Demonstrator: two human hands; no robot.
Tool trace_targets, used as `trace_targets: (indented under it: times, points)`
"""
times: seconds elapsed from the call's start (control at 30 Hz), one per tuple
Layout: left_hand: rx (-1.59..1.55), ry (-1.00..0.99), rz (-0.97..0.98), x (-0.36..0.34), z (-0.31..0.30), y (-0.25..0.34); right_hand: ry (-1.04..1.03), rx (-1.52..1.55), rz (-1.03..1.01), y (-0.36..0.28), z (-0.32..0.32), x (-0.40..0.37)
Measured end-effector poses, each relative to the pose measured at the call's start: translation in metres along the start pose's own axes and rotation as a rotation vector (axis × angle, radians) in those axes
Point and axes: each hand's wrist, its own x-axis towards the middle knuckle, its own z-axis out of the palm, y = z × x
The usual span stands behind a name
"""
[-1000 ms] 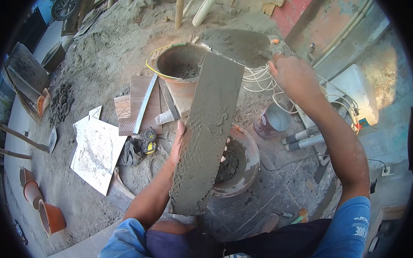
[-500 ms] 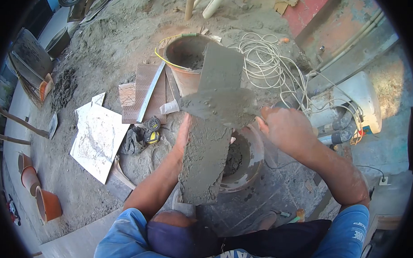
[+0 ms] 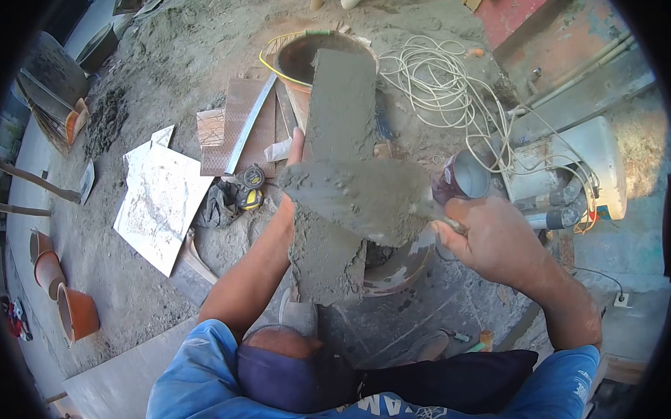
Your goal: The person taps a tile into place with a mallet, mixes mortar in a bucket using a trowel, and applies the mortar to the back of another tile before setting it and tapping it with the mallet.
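A long flat board [image 3: 342, 106] coated with wet grey mortar is held up in front of me. My left hand [image 3: 293, 160] grips its left edge from behind, with most fingers hidden by the board. My right hand [image 3: 490, 235] is wrapped round the handle of a trowel [image 3: 354, 199]. The trowel's mortar-smeared blade lies across the middle of the board. Behind the board's lower part, a round basin [image 3: 415, 268] holds grey mortar. An orange-rimmed bucket [image 3: 299, 94] with a yellow handle stands behind the board's top end.
Coiled white cable [image 3: 436, 87] lies at the upper right, near a white container [image 3: 599, 163] and a small paint can [image 3: 470, 175]. On the left are a white tile [image 3: 162, 207], a tape measure [image 3: 252, 199], a metal strip [image 3: 250, 125] and an orange bucket [image 3: 80, 315].
The board has shifted slightly up and left in view. My right hand and the trowel have come a little lower, and more of my left hand shows at the board's edge.
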Motion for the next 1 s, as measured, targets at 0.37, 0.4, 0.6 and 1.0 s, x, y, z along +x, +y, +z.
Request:
trace_targets:
  times: [0.37, 0.4, 0.6, 1.0]
  points:
    - [0.046, -0.208, -0.072, 0.007, 0.010, 0.014, -0.257, 0.409, -0.154, 0.011, 0.057, 0.017]
    - [0.071, -0.177, -0.030, 0.006, 0.009, 0.016, -0.256, 0.411, -0.157, 0.016, 0.060, 0.017]
    - [0.058, -0.189, 0.033, 0.000, 0.003, 0.035, -0.385, -0.068, 0.096, 0.091, 0.058, -0.029]
    - [0.210, -0.223, 0.088, 0.045, 0.036, 0.032, -0.330, 0.251, -0.137, 0.043, 0.008, 0.042]
